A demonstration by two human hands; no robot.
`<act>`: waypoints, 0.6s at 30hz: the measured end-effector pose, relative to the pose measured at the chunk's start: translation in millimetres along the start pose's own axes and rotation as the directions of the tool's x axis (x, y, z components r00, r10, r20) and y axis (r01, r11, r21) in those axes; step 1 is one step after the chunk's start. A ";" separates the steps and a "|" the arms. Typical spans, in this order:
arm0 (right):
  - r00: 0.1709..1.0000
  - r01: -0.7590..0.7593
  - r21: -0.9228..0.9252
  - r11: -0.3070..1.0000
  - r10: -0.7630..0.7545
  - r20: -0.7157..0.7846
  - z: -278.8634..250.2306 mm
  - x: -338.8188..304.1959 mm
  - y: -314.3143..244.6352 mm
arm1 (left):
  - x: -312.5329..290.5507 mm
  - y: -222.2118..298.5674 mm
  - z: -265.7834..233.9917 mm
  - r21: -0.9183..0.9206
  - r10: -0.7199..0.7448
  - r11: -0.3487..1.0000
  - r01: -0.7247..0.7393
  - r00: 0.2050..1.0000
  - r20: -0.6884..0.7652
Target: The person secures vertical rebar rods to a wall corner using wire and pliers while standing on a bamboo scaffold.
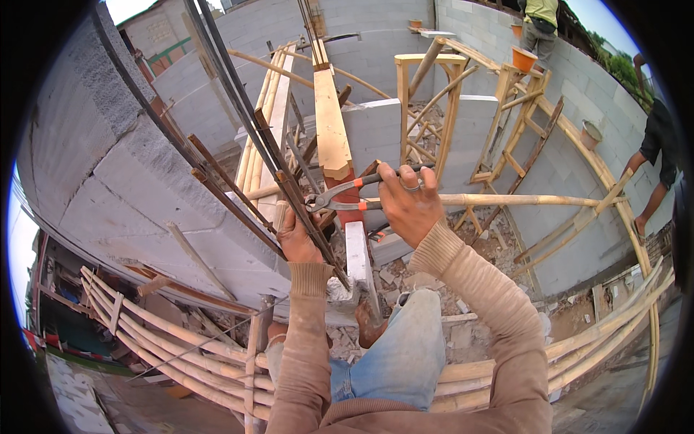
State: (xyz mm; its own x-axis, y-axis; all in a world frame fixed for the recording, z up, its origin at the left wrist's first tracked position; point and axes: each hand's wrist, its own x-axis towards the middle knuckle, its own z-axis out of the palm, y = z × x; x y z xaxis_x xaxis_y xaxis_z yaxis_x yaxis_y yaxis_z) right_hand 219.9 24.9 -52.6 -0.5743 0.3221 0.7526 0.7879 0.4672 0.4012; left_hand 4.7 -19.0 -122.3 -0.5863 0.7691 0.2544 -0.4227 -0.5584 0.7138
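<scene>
My right hand [413, 206] is closed round the handles of a pair of pincers [340, 194] with dark grips and orange-red bands. The jaws are at a group of upright rusty steel bars [293, 192], just above my left hand. Whether they bite on a wire or a bar is too small to tell. My left hand [298, 237] is closed against these bars, its fingers partly hidden behind them. Just right of the bars, a long wooden board [332, 134] leads away above a narrow white block wall top [357, 249].
A grey block wall [173, 217] rises at left. Bamboo poles [195, 358] cross below me, and a bamboo rail [506, 200] runs right. Timber trestles [452, 79] and an orange bucket [523, 59] stand farther off. Two other people are at the right; rubble [463, 336] lies below.
</scene>
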 end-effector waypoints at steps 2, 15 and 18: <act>1.000 0.005 -0.008 1.000 -0.005 -0.028 0.8 5.1 5.6 | -1.5 0.7 1.8 -0.003 0.004 1.000 -0.004 1.000 -0.007; 1.000 0.029 0.141 0.990 -0.029 0.004 6.2 12.7 19.2 | 0.2 -1.4 1.4 -0.025 -0.023 0.999 0.022 0.998 -0.064; 0.991 0.049 0.263 0.963 -0.080 0.108 5.8 13.1 27.2 | 1.7 -1.7 -3.8 0.004 -0.037 0.999 0.037 0.997 -0.069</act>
State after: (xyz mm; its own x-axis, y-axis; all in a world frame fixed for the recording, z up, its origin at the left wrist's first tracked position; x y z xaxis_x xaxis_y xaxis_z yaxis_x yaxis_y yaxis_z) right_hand 232.5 46.6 -34.8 -0.6559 0.3709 0.6575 0.6725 0.6827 0.2857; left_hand 1.8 -18.0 -125.5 -0.6170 0.7656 0.1821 -0.4410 -0.5281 0.7257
